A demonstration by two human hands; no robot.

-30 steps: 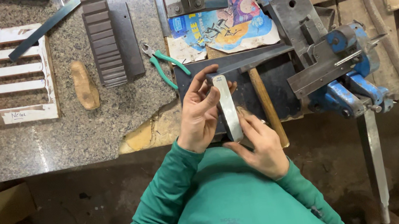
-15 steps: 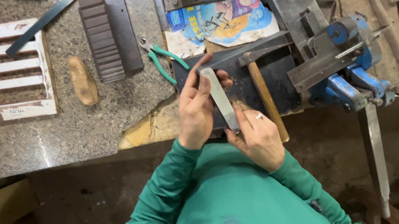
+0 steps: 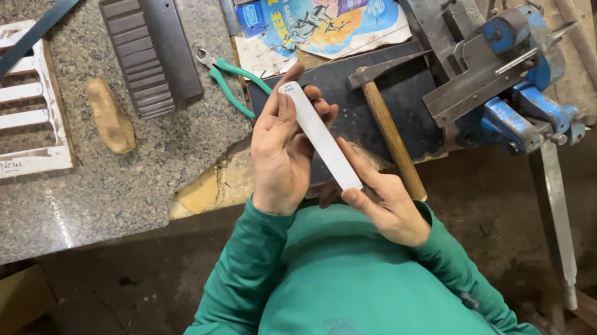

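Metal strip (image 3: 321,136) — seemingly pinched between both hands' fingers (image 3: 281,114).

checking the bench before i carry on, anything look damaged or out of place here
The granite worktop has a broken front corner left of the left hand, showing yellowish material. The colourful printed sheet under the tools is torn. The flat pale metal bar, held by both hands, right hand lowest, looks intact.

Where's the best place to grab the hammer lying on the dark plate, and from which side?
Probably the wooden handle of the hammer, near its middle, reached from the right. The handle lies flat and bare there, while the right hand covers its near end and the vise crowds its head.
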